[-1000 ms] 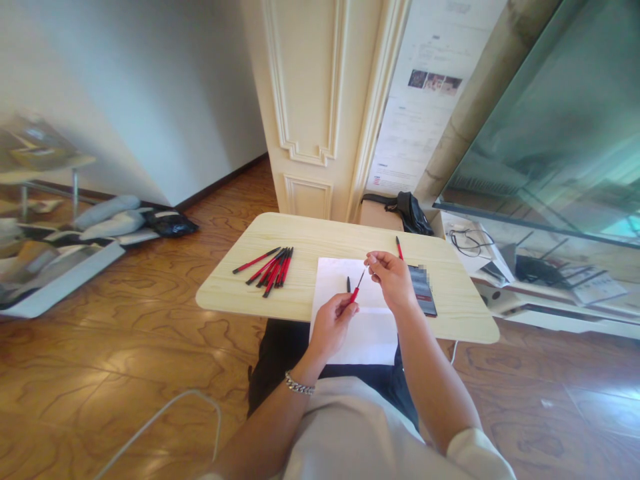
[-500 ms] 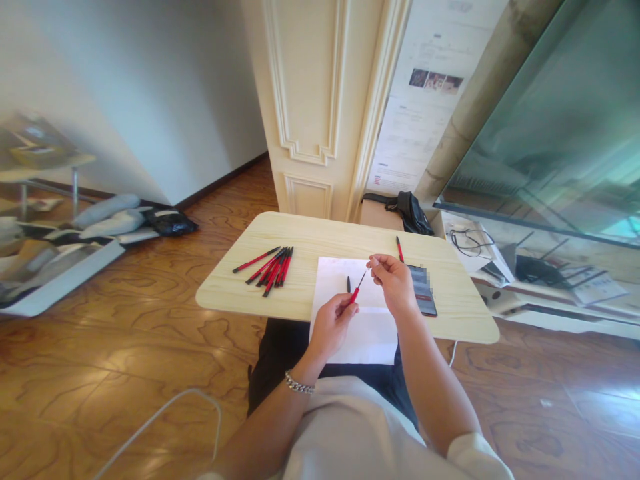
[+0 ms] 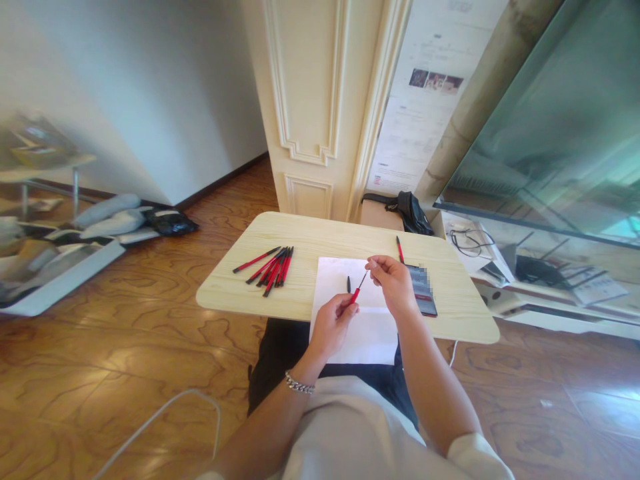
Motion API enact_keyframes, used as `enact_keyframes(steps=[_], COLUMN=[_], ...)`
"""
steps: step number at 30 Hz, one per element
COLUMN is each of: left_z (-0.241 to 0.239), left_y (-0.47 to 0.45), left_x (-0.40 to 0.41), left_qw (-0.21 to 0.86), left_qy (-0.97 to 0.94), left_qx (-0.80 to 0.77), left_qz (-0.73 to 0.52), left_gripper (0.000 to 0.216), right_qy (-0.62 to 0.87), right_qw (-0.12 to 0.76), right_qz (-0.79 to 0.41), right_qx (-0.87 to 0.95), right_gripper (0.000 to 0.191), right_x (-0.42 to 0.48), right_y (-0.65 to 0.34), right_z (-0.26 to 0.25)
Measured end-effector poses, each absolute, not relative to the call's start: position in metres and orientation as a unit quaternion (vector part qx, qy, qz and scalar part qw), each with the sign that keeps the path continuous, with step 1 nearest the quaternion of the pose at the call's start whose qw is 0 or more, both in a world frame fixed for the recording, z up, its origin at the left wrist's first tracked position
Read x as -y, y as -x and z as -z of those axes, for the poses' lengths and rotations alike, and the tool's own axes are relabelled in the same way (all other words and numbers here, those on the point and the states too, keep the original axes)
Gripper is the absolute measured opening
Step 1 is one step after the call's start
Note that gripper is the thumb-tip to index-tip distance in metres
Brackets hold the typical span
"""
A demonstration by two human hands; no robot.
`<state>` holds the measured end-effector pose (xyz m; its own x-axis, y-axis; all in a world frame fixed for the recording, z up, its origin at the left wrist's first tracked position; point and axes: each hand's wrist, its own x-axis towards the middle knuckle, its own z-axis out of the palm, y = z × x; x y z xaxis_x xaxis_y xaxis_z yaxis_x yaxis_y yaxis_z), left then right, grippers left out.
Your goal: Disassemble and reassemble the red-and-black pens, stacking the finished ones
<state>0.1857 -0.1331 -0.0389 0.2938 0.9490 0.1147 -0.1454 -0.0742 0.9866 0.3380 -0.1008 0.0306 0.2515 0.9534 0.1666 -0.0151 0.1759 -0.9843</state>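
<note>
Above a white sheet of paper [image 3: 360, 333], my left hand [image 3: 333, 323] is closed around a red pen barrel [image 3: 355, 295]. A thin dark pen refill [image 3: 363, 279] sticks out of the barrel's upper end. My right hand [image 3: 393, 283] pinches the refill's far tip between thumb and fingers. Just left of the refill, a black pen cap [image 3: 349, 285] lies on the paper. Whether the refill's lower end is still inside the barrel is hidden.
Several red and black pens [image 3: 273, 270] lie piled on the left of the table [image 3: 225, 287]. One more red pen [image 3: 400, 249] lies at the back right, near a phone [image 3: 423, 290] partly behind my right wrist. A black bag [image 3: 411, 212] sits beyond the table.
My right hand has shifted very slightly left and down along the refill. My left hand and the barrel have hardly moved.
</note>
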Motion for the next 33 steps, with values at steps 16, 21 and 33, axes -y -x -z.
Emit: enact_keyframes(steps=[16,21,33], left_z=[0.043,0.043,0.044], left_y=[-0.181,-0.179,-0.182], left_x=[0.13,0.129,0.132], left_qw=[0.607,0.614,0.61], left_qy=[-0.504,-0.495,-0.511], left_qx=[-0.364,-0.36,-0.358], left_qz=[-0.496,-0.499,-0.488], left_gripper=[0.034,0.033,0.032], right_qy=[0.64,0.762,0.535], right_qw=[0.35,0.145,0.555], right_qz=[-0.302,-0.157,-0.435], right_qx=[0.614,0.611,0.464], right_gripper=[0.021,0.032,0.031], right_x=[0.081,0.066,0.069], right_y=[-0.344,-0.32,-0.347], right_z=[0.009,0.013,-0.012])
